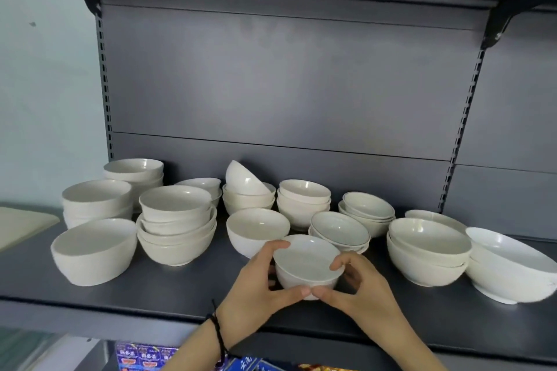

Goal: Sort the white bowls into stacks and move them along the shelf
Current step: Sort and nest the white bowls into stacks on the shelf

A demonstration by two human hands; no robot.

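Both hands held one small bowl (307, 262) at the front centre of the shelf (180, 289). The left hand (256, 283) and right hand (364, 286) were curled round its sides, thumbs meeting at the near wall. Whether its base rested on the shelf could not be determined.

Step judged in hand: taking up a loose bowl for sorting. A tilted bowl (244, 179) sat unsorted behind. The next move would call for matching size, probably to the stack (303, 199) behind, and lowering the bowl in level.
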